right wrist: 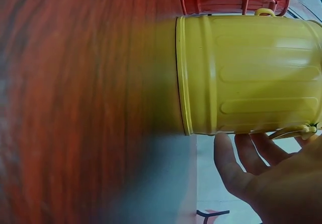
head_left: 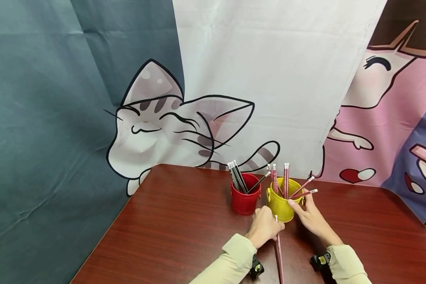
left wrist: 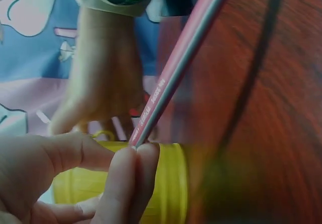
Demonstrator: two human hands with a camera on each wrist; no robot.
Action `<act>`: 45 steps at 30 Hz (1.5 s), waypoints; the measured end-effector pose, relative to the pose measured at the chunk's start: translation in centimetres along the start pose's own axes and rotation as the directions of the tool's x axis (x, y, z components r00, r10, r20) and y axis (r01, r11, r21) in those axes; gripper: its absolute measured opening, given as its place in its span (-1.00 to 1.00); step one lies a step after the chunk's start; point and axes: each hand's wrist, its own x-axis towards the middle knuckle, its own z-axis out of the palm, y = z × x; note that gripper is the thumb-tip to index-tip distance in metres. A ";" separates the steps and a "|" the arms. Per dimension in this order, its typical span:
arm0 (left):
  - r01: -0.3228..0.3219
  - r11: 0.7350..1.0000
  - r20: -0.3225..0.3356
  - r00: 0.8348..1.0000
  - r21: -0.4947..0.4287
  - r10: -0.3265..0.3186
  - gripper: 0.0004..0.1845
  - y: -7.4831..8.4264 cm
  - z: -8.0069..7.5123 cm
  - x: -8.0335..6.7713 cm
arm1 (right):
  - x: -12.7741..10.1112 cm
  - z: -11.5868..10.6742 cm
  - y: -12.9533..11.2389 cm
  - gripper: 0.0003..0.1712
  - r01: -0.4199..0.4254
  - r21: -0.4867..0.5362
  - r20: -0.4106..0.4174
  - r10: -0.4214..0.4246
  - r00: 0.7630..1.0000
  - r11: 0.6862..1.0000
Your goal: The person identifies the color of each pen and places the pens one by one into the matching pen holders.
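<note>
My left hand pinches a pink pencil near one end, in front of the yellow bucket. In the head view the pencil's white eraser end pokes up by the fingers, and its shaft runs down toward the near edge. My right hand holds the yellow bucket at its right side, thumb at the front rim. In the right wrist view, its fingers touch the bucket's wall near the handle. Several pink pencils stand or lean in that bucket, eraser ends up.
A red bucket with several black pencils stands just left of the yellow one. Both rest on a reddish-brown wooden table. A printed cloth with cartoon figures hangs behind the table.
</note>
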 end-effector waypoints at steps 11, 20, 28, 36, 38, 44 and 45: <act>-0.339 0.927 -0.046 0.936 0.163 0.350 -0.61 1.4 -2.3 -0.5 | 0.0 0.1 0.2 -0.36 0.045 -0.040 -0.030 -0.046 0.998 0.998; -0.497 0.865 -0.113 0.858 0.067 0.501 -0.94 1.5 -3.6 -1.2 | -0.1 0.1 -0.1 -0.36 0.036 -0.036 -0.026 -0.037 0.999 0.999; -0.719 0.694 -0.225 0.670 0.041 0.707 -0.98 0.8 -4.0 -1.2 | -0.1 0.2 -0.1 -0.38 0.069 -0.023 -0.034 -0.069 0.997 0.997; -0.825 0.547 -0.294 0.492 0.142 0.819 -0.94 0.5 -4.6 -1.1 | -0.2 0.0 -0.3 -0.37 0.039 -0.051 -0.021 -0.040 0.999 0.998; -0.843 0.519 -0.289 0.466 0.142 0.836 -0.93 0.4 -4.8 -1.0 | -0.2 0.0 -0.4 -0.36 0.031 -0.049 -0.016 -0.032 0.999 0.998; -0.864 0.477 -0.265 0.427 0.164 0.865 -0.93 0.1 -4.8 -0.7 | -0.2 0.0 -0.6 -0.35 0.015 -0.049 -0.006 -0.016 1.000 0.999; -0.865 0.474 -0.265 0.424 0.164 0.866 -0.93 0.0 -4.8 -0.7 | -0.1 0.0 -0.6 -0.35 0.019 -0.050 -0.006 -0.019 1.000 0.999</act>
